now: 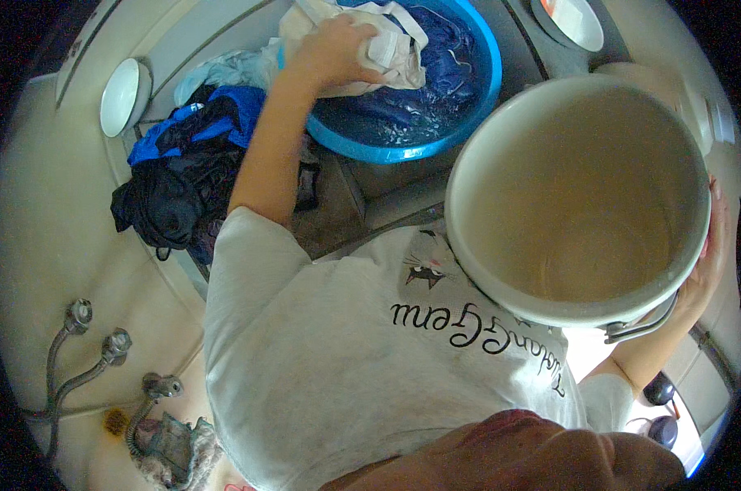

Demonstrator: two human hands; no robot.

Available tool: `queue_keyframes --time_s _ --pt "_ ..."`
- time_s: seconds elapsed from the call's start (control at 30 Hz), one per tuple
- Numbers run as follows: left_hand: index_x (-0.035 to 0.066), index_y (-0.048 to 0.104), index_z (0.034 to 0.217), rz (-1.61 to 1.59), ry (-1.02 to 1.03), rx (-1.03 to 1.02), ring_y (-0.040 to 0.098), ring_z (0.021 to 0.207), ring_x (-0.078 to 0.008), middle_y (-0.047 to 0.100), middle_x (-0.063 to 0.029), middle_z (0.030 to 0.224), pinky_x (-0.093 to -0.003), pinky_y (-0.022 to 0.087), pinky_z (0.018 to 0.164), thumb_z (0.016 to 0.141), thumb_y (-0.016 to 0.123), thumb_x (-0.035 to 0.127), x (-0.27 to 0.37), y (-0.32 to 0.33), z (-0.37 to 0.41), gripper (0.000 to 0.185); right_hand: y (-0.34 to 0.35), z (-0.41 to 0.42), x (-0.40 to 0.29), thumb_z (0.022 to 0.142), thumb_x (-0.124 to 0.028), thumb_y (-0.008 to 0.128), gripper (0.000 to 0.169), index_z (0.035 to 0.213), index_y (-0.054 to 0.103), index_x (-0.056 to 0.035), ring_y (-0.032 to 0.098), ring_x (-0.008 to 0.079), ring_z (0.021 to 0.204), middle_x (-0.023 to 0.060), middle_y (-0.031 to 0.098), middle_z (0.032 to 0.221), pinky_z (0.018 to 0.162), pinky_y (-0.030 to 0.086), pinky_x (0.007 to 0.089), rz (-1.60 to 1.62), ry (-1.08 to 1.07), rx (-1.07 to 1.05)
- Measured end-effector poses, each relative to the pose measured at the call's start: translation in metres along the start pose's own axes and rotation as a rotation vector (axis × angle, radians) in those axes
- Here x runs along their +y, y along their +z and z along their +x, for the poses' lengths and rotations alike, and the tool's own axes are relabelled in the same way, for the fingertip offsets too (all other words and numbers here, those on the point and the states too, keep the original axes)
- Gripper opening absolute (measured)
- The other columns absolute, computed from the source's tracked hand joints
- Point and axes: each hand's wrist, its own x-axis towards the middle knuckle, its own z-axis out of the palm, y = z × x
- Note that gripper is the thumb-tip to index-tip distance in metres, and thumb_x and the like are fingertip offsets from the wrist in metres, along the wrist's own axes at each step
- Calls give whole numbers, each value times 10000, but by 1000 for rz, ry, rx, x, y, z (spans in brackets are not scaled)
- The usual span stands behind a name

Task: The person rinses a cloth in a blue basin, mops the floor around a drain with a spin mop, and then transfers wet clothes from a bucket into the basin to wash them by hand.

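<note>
My left hand grips a cream cloth bag or garment with straps and a white label, held over the near left part of a blue plastic basin. Dark blue fabric lies in water in the basin. My right hand is around the outer right side of a large white bucket, partly hidden by it. The bucket is tipped so its wide mouth faces the camera; whether liquid is inside, I cannot tell. Its metal handle hangs at the near rim.
Black and bright blue clothes are piled left of the basin, beside pale blue fabric. A white bowl stands by the left wall; another white container is beyond the bucket. Metal valves and hoses line the lower left wall.
</note>
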Motion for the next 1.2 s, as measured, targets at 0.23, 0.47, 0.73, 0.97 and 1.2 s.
queue_keyframes --time_s 0.23,0.47,0.73,0.97,1.2 --pt "376 387 1272 94 -270 -89 144 1270 -462 237 -189 1386 -687 287 853 475 723 599 29 114 24 894 -32 26 10 890 -202 502 240 1004 562 1 514 24 534 32 618 836 499 428 142 -25 67 -84" --pt "232 537 1142 76 -336 -525 348 1194 -348 474 -169 1210 -581 366 853 639 677 484 19 203 60 580 -11 66 -16 901 -202 490 270 1043 528 25 309 -26 340 18 601 776 304 254 107 -24 19 -179" --pt "140 588 1059 -158 -444 -557 487 1070 -294 567 -157 1080 -491 419 835 685 667 410 19 202 62 468 -14 60 -9 892 -215 516 259 1007 553 14 305 -24 318 -4 570 645 268 218 116 -3 100 -267" --pt "59 629 946 -610 -191 -256 608 798 -243 636 -135 865 -351 477 713 672 670 323 -25 71 35 383 -31 55 7 871 -230 546 270 1006 571 3 290 -24 311 -17 561 612 269 215 114 20 75 -212" --pt "196 472 1234 -204 -1 130 373 1199 -354 406 -204 1286 -441 316 984 601 765 346 -33 16 4 714 -13 31 9 878 -224 522 277 1019 569 10 276 -3 389 -9 572 665 355 235 129 84 27 -85"
